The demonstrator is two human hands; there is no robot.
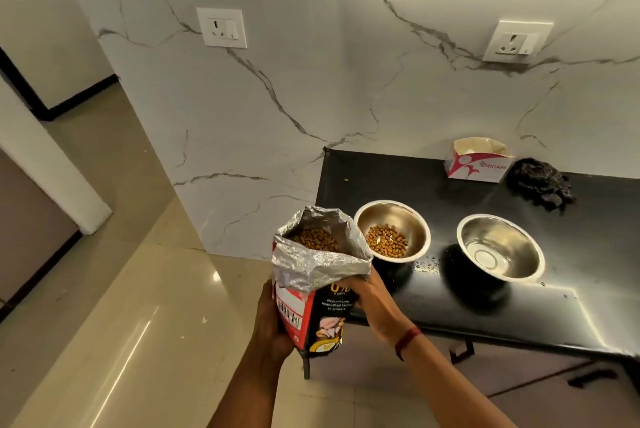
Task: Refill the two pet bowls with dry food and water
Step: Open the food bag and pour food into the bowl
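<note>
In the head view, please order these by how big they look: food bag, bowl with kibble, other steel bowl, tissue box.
1. food bag: largest, but nearest the camera.
2. bowl with kibble and other steel bowl: about alike, not ranked.
3. tissue box: smallest, but farthest away.

You are in a home, most likely its kitchen. A black stone counter [381,178] runs along a white marble-look wall [277,116] fitted with one switched socket [221,27] and a second socket [517,41]. Below the counter there seem to be cabinet fronts with dark handles [592,377], though that corner is dim. Glossy beige floor tiles [138,289], a steel bowl of kibble [391,216], a second steel bowl [485,233], an open pet-food bag [311,317], a tissue box [478,164] and a crumpled dark cloth [540,185] all suggest a household.
</note>
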